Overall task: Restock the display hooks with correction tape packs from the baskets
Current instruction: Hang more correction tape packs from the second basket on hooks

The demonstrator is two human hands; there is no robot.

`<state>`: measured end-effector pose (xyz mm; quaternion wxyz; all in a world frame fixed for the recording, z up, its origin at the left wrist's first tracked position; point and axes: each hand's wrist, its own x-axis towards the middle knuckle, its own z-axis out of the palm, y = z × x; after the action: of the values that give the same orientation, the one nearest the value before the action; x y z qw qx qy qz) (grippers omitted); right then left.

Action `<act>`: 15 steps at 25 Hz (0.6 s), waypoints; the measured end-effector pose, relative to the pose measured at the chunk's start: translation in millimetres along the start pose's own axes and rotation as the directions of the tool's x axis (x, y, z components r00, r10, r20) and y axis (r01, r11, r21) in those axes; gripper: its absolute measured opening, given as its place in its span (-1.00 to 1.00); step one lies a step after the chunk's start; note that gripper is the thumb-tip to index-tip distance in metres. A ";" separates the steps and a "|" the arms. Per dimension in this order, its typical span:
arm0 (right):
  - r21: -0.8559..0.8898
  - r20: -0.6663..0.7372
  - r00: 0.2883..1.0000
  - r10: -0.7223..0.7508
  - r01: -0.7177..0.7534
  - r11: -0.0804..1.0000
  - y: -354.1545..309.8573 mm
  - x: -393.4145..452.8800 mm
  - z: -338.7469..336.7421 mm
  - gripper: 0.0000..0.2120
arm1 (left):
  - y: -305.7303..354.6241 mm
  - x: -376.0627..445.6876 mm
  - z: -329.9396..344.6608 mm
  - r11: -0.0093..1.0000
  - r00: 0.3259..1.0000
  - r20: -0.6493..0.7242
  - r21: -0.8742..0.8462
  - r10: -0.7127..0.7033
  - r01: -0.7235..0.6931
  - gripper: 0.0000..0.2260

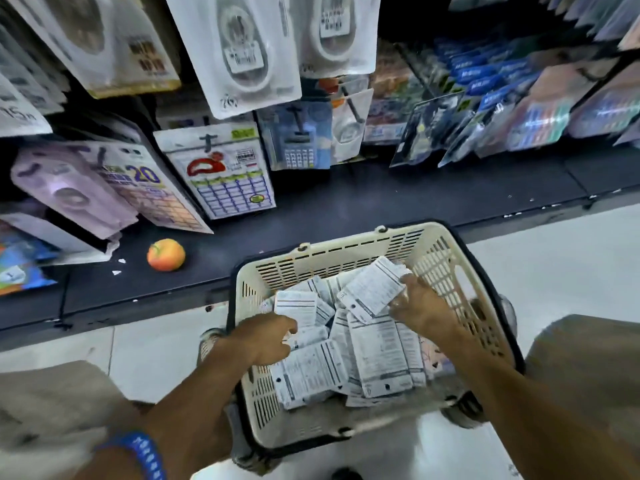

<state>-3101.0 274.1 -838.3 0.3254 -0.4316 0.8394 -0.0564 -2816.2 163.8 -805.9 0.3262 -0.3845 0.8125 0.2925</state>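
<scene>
A cream plastic basket [346,251] sits on the floor between my knees, filled with several white correction tape packs [381,355] lying back side up. My right hand [420,306] is inside the basket and grips a small stack of packs [372,289] lifted above the pile. My left hand [265,336] reaches in from the left with its fingers curled around a pack [296,306] on top of the heap. Correction tape packs hang on display hooks [239,53] at the top of the view.
A dark base shelf [346,202] runs in front of the basket, with an orange-red ball [165,254] lying on it. Hanging stationery packs crowd the left [221,171] and right [519,98]. White floor tiles [554,251] surround the basket. My knees flank it.
</scene>
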 end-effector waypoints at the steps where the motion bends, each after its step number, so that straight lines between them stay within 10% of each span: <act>1: 0.160 -0.011 0.991 0.136 -0.133 0.978 -0.9 3.7 1.7 -0.43 | 4.2 8.5 0.2 0.998 0.998 -0.061 -0.064 -0.006 0.002 -0.61; 4: 0.295 0.159 0.937 0.312 -0.346 0.890 -1.1 -3.7 13.6 -0.53 | 26.9 35.5 1.1 0.971 0.976 -0.217 -0.236 -0.016 -0.036 -0.62; 10: 0.462 0.254 0.940 0.226 -0.323 0.826 -10.6 -24.5 48.9 -0.70 | 52.9 97.9 -7.9 0.888 0.970 -0.223 -0.459 -0.101 -0.013 -0.43; 15: 0.619 0.320 0.915 0.246 -0.398 0.677 -7.6 -26.7 61.2 -0.72 | 75.1 112.6 -5.6 0.575 0.981 -0.096 -0.818 -0.170 0.020 -0.33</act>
<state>-3048.3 301.1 -870.0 0.5502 -0.1327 0.7853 -0.2508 -2934.5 151.0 -870.6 0.0612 -0.5567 0.5901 0.5815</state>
